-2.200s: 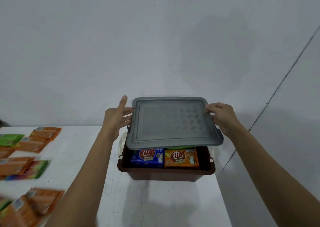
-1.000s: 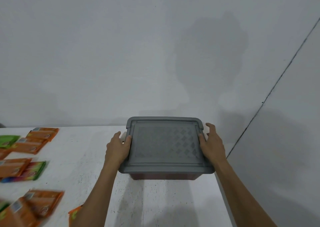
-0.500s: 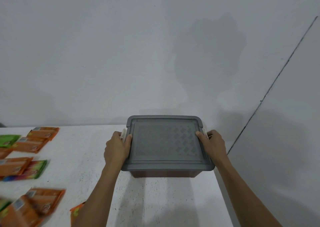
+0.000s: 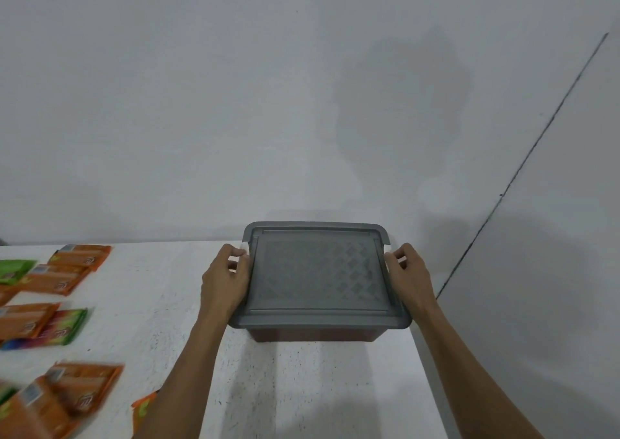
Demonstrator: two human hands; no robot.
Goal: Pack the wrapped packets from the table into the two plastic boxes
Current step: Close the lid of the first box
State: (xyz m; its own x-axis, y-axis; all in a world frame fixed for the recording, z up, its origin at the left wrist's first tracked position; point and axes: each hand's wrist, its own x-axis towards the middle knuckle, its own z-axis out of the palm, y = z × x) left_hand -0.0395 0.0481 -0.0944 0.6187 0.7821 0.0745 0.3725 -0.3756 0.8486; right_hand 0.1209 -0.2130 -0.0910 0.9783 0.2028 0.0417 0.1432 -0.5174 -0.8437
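The grey lid [image 4: 318, 271], lately raised, has been seated on the brown box [image 4: 312, 335], its side clips [image 4: 244, 246] gripped by the curled left hand [image 4: 224, 282] and right hand [image 4: 408, 279], so 1 box seems finished.

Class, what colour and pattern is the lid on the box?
Grey lid, with a diamond pattern across its top; the head view shows it.

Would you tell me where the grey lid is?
Head view: the grey lid sits on the brown box by the table's right edge, between left hand and right hand.
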